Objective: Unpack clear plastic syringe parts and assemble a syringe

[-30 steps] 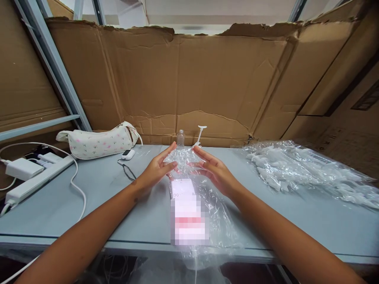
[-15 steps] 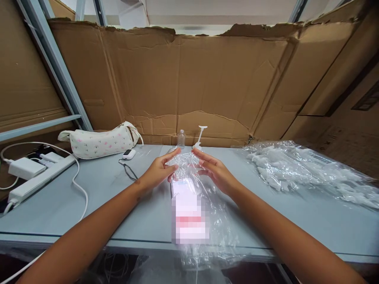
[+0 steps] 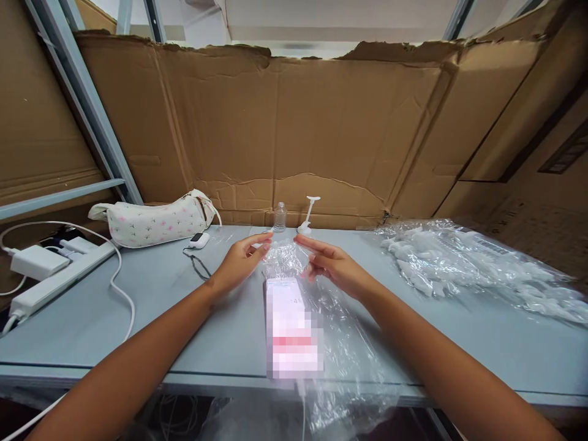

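A clear plastic bag point(image 3: 342, 343) lies crumpled on the grey table point(image 3: 184, 318) and hangs over its near edge. My left hand point(image 3: 239, 262) and my right hand point(image 3: 334, 264) face each other at the bag's far end, each pinching the thin film between thumb and fingers. A phone point(image 3: 291, 327) with a lit screen lies flat just in front of my hands, beside or under the film. Just beyond my fingertips stand a small clear bottle point(image 3: 280, 217) and a white pump head point(image 3: 309, 214).
A heap of clear bags holding white parts point(image 3: 463, 263) covers the right of the table. At the left are a flowered pouch point(image 3: 156, 222), a small white device point(image 3: 198, 240), and a power strip point(image 3: 55, 278) with chargers and a white cable. Cardboard sheets point(image 3: 321, 122) wall the back.
My hands have come down and a little nearer each other, going from flat palms to a pinch on the bag's far end. The film has sunk lower over the phone.
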Available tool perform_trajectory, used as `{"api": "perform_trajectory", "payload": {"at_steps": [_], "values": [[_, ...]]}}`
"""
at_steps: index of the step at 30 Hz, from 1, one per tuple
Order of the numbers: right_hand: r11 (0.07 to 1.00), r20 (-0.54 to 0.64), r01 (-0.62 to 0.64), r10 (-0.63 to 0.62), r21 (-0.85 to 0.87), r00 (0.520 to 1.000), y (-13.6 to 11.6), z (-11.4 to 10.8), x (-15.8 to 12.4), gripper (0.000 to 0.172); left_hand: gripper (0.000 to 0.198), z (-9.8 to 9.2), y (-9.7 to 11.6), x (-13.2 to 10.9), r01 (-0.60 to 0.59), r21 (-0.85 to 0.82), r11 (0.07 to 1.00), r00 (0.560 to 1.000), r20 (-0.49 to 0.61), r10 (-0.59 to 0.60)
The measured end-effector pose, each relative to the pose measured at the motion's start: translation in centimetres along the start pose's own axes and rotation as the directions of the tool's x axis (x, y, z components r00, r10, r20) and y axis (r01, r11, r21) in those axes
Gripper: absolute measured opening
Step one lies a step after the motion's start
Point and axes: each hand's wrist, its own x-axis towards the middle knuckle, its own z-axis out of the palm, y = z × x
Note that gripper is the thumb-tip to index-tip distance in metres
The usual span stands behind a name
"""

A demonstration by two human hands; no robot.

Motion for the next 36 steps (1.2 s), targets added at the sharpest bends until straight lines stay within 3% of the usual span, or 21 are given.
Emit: {"api": "perform_trajectory", "payload": {"at_steps": [3,7,10,13,19,23,27,36], "values": [[1.0,0.124,-0.001,0.003,-0.013,0.992,0.0,0.3,-0.3,0.045,0.041,-0.3,0.0,0.3,0.023,0.017,1.0,0.999,0.034,-0.024],[0.997,0.277,-0.021,0.041,-0.076,0.96,0.1,1.0,-0.8,0.047,0.037,-0.6,0.3,0.2,0.071,0.038,0.997,0.96,0.27,-0.079],[0.992,0.326,0.028,0.013,-0.121,0.945,0.0,1.3,-0.9,0.048,0.038,-0.6,0.6,0.0,0.081,0.037,0.996,0.924,0.371,-0.089],[0.989,0.335,0.045,0.006,-0.143,0.942,0.1,1.4,-0.9,0.046,0.041,-0.6,0.7,-0.2,0.059,0.039,0.997,0.918,0.39,-0.07],[0.996,0.224,0.032,-0.012,-0.085,0.974,-0.4,2.0,-1.1,0.056,0.031,-0.3,1.2,-0.6,0.079,0.055,0.995,0.881,0.463,-0.095],[0.99,0.048,0.03,-0.024,-0.136,0.999,-0.6,2.1,-0.9,0.043,0.025,0.1,1.8,-1.0,0.09,0.022,0.996,0.868,0.488,-0.09],[0.978,0.022,0.011,-0.006,-0.21,1.0,-0.4,2.2,-0.6,0.043,0.026,0.6,1.9,-1.4,0.101,0.033,0.994,0.85,0.517,-0.103],[0.97,-0.006,0.026,-0.028,-0.241,1.0,-0.1,3.3,-0.9,0.044,0.03,1.9,1.4,-1.9,0.048,0.158,0.986,0.899,0.424,-0.112]]}}
